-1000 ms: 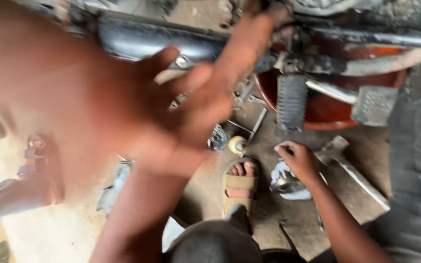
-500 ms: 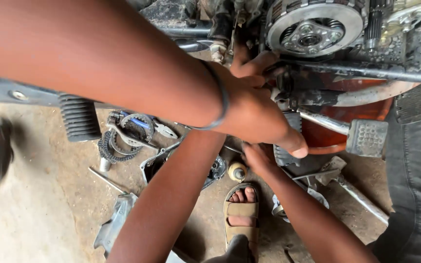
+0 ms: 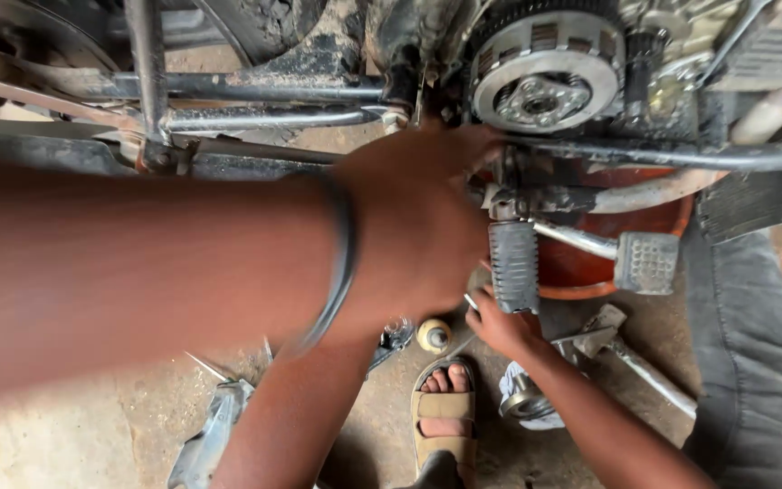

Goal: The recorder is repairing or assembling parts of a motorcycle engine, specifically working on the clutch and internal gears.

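Note:
My left hand [image 3: 418,217] reaches in from the left on a big blurred forearm with a dark wristband. It rests against the motorcycle frame just below the exposed round clutch [image 3: 545,81], beside the ribbed footpeg [image 3: 513,263]. Its fingers are hidden, so its grip is unclear. My right hand is out of view. Another person's hand [image 3: 500,326] comes up from the lower right and touches the underside of the footpeg. That person's other arm [image 3: 291,426] passes under my forearm.
A red basin [image 3: 608,272] sits under the engine, behind the brake pedal [image 3: 646,263]. On the dirt floor lie a sandalled foot [image 3: 445,421], a small pale round part [image 3: 433,335], a ring-shaped part on cloth [image 3: 525,403], a metal tool [image 3: 608,330] and scrap metal [image 3: 210,435]. Dark fabric [image 3: 753,362] fills the right.
My left hand went from spread open in front of the camera to the frame under the clutch. The other person's hand rose from the floor parts to the footpeg.

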